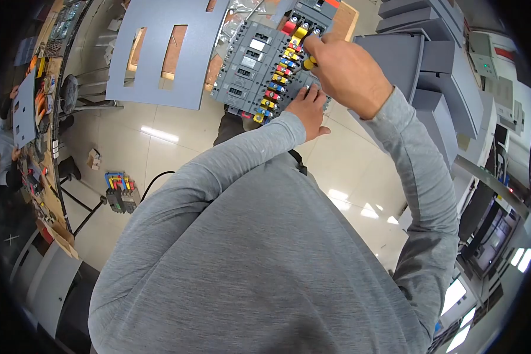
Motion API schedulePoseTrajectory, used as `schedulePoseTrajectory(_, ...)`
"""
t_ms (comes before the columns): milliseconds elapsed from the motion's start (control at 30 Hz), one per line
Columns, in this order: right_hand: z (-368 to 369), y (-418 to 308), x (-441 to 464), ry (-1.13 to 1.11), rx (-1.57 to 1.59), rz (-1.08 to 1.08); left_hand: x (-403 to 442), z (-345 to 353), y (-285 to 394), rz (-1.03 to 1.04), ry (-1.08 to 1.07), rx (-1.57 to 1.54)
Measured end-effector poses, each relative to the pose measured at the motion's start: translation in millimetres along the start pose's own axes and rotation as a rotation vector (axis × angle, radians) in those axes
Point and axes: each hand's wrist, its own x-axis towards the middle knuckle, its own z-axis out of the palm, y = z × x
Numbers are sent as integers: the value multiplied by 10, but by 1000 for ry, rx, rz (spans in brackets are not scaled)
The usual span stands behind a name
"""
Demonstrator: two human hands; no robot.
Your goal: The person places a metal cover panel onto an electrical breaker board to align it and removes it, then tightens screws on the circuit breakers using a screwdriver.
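At the top centre, a panel of grey circuit breakers (248, 65) has a column of red, yellow and blue busbar ends (280, 74) with screws down its middle. Over its right side my right hand (348, 68) is closed around a screwdriver (308, 63); only a bit of its yellow handle shows, and its shaft points towards the busbar ends. Its tip is too small to make out. My left hand (307, 109) lies on the lower right breakers, fingers stretched out and thumb apart.
Left of the breakers lies a grey metal plate (159, 53) with cutouts. Another breaker assembly (121, 192) stands on the floor at left. A co-worker (9, 141) handles a panel at a workbench on the far left. Grey metal enclosures (442, 112) are stacked at right.
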Motion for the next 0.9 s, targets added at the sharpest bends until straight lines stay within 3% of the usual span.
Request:
schedulePoseTrajectory(200, -36, -32, 100, -196, -27, 259, 19, 83, 0, 1, 65, 62)
schedulePoseTrajectory(300, -62, -39, 54, -84, 95, 233, 18, -16, -11, 15, -44, 18)
schedulePoseTrajectory(400, -59, -24, 31, -52, -11, 78, -3, -95, 4, 8, -73, -28)
schedulePoseTrajectory(567, -26, 15, 17, -98, 112, 156, 6, 39, -2, 1, 12, -48)
schedulePoseTrajectory(700, -6, 27, -79, -5, 237, 60, 1, -171, 2, -5, -104, -105)
schedulePoseTrajectory(800, -402, 14, -118, 363, 439, 258, 0, 4, -36, 16, -7, -48)
schedulePoseTrajectory(900, -762, 137, -314, 503, 821, 552, -15, -87, -22, 10, -43, 15)
